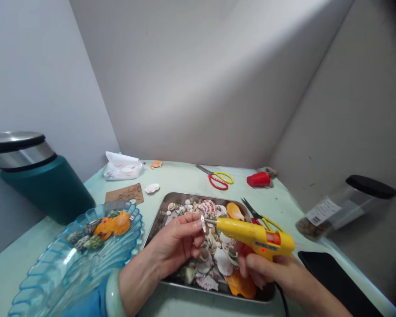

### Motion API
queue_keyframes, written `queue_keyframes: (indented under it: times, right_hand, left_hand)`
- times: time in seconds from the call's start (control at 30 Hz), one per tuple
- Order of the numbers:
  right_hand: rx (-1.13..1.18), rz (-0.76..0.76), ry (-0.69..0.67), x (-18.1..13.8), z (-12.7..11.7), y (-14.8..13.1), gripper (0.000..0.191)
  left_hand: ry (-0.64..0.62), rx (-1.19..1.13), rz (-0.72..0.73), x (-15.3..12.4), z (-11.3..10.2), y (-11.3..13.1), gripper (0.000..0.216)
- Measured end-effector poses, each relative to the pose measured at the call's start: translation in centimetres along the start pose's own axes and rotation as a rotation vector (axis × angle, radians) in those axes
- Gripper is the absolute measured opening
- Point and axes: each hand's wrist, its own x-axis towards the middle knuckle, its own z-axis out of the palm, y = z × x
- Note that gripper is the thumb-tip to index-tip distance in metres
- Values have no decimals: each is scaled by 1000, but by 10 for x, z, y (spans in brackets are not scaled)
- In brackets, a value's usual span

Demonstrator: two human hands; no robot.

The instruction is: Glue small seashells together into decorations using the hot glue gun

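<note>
Between thumb and fingertips, my left hand [181,237] pinches a small white shell piece [203,223]. My right hand [267,266] is wrapped round the handle of a yellow hot glue gun [247,231], whose red light shows on its side. The metal nozzle points left and meets or almost meets the shell piece; I cannot tell which. Both hands are over a metal tray [166,200] filled with seashells, among them white scallop shells [222,262] and an orange shell [240,284] at the near right.
On the left are a blue scalloped plate [86,277] with orange and green shells and a teal bottle [53,189]. Two pairs of scissors [218,178] [260,215], a red cup [259,179], a tissue pack [122,166], a clear jar [343,209] and a black phone [336,281] lie around the tray.
</note>
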Motion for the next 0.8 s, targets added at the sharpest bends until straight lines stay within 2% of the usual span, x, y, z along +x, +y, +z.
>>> queue_keyframes:
  times: [0.3, 0.8]
  right_hand:
    - [14, 25, 53, -2, 1, 2, 37]
    - [-59, 27, 13, -2, -2, 6, 37]
  left_hand:
    - [15, -62, -22, -1, -1, -1, 10]
    - [66, -77, -5, -1, -1, -1, 18]
